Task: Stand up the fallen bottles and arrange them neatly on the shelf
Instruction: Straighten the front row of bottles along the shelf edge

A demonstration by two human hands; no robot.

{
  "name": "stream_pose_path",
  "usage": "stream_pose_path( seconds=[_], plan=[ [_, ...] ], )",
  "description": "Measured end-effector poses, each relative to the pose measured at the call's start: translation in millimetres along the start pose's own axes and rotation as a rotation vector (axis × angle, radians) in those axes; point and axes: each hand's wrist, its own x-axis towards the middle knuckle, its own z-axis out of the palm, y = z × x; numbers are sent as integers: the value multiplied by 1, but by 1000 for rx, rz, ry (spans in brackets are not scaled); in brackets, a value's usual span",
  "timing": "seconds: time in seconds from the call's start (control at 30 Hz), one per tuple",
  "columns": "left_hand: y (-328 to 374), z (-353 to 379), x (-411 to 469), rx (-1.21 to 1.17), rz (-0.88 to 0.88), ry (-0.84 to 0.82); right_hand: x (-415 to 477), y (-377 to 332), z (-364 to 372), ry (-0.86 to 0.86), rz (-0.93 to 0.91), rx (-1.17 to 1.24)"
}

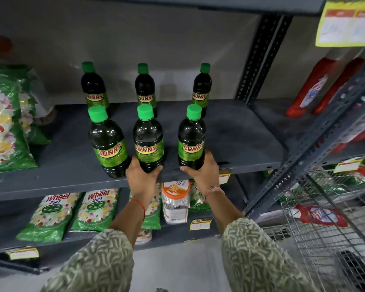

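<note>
Standing upright on the grey shelf (230,131): six dark bottles with green caps, three in a back row (144,89), three in a front row. Left hand (140,175) curled around base of the front middle bottle (149,142). Right hand (202,171) wrapped around base of the front right bottle (191,140). Front left bottle (108,144) untouched.

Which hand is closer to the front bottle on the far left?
Left. The left hand grips the front middle bottle, right beside the front left bottle; the right hand holds the front right bottle, farther away.
</note>
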Motion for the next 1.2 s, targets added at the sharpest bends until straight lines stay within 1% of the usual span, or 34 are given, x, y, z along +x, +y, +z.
stream_pose_path(
  seconds=[0.13, 0.23, 0.37, 0.5, 0.63, 0.67, 0.73, 0.8, 0.83, 0.87, 0.9, 0.93, 0.97, 1.0, 1.1, 1.13, 1.2],
  plan=[
    [0, 13, 1, 37, 57, -39, 7, 12, -23, 33, 4, -20],
    [5, 25, -2, 35, 83, -28, 14, 22, -44, 68, 27, -21],
    [3, 34, -4, 39, 74, -14, 25, 33, -66, 59, 45, -30],
    [0, 36, -3, 41, 61, -5, 28, 36, -69, 50, 46, -28],
    [-1, 34, -2, 17, 50, -46, 26, 34, -69, 39, 66, -13],
    [-2, 32, -3, -3, 46, -66, 22, 32, -68, 56, 75, 28],
    [-8, 23, -9, -59, 46, -66, 2, 28, -62, 178, 77, 89],
    [-20, 7, -21, -50, 91, 43, -29, 23, -47, 316, -39, 0],
    [-28, -2, -28, -11, 122, 133, -44, 19, -36, 312, -120, -39],
    [-35, -11, -34, 25, 138, 226, -54, 14, -24, 251, -182, -53],
    [-41, -20, -36, 52, 141, 308, -59, 6, -12, 155, -205, -38],
    [-45, -28, -32, 64, 140, 365, -57, -3, 0, 51, -188, -11],
    [-47, -35, -24, 67, 128, 383, -49, -11, 9, -40, -147, 15],
    [-48, -41, -14, 49, 95, 360, -37, -18, 17, -114, -95, 39],
    [-49, -57, 20, -41, 22, 169, -3, -27, 33, -251, 24, 52],
    [-49, -58, 26, -41, 23, 128, 4, -27, 35, -273, 40, 41],
    [-52, -60, 32, -36, 28, 114, 8, -26, 41, -269, 52, -27]
  ],
)
